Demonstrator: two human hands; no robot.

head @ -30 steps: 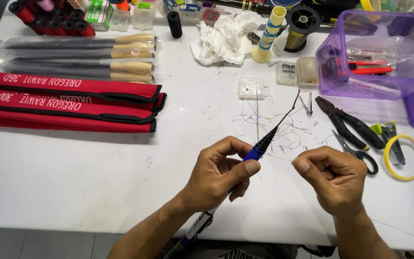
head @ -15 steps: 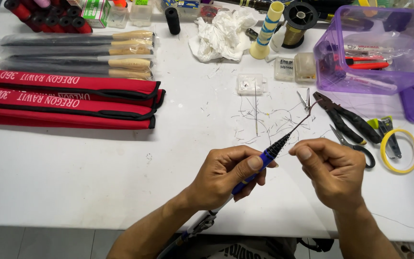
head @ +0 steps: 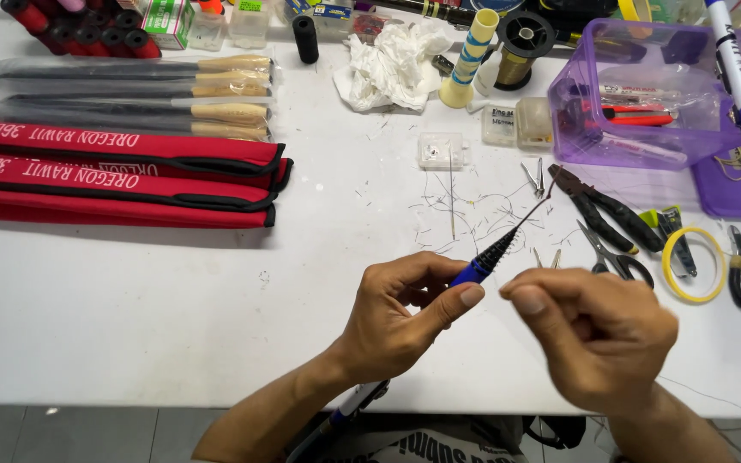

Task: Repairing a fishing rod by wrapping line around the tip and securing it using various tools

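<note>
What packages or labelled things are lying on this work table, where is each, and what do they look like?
Red fabric sleeves: left side, long, stacked, black trim, white lettering.
Clear bags of rods: behind them, tan handles inside.
Small clear boxes: centre back, white labels.
Green and white box: back left.
Purple bin: back right, translucent.

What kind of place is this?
Probably a fishing-rod repair or building bench: the left hand holds a thin blue rod tip, red rod sleeves lie on the white table, with pliers and thread spools.

Far left on the bench (head: 130, 291) lie three red sleeves (head: 122, 176) with white lettering, clear-bagged rods (head: 130, 94) behind them, a green-white box (head: 167, 19) beyond.
</note>
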